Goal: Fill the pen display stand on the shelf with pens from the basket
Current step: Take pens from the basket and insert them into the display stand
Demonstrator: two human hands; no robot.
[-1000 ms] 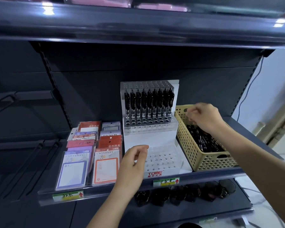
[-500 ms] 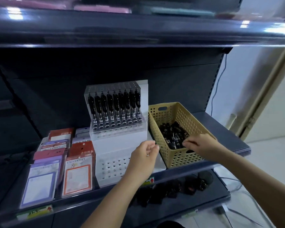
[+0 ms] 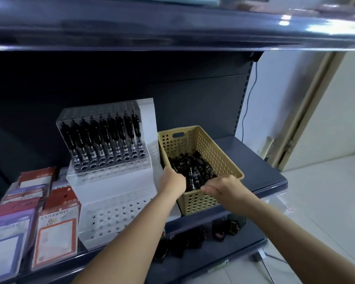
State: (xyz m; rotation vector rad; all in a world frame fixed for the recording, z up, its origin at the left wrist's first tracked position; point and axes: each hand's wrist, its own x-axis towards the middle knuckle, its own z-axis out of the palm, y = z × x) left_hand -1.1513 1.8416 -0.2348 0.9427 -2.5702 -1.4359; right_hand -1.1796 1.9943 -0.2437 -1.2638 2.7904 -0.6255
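A yellow perforated basket stands on the dark shelf to the right of the pen display stand. Several black pens lie in a heap in the basket. The stand's clear upper tier holds a row of black pens upright. Its white lower tier shows rows of empty holes. My left hand grips the basket's rim at the front left corner, fingers curled over the edge. My right hand grips the front rim close beside it.
Packs of notepads stand in rows left of the stand. Dark small items lie on the lower shelf under the basket. The upper shelf's edge overhangs. A bare stretch of shelf lies right of the basket.
My left hand moved from the stand's front to the basket's front left corner. My right hand came from the basket's back rim to its front rim. The view swung right.
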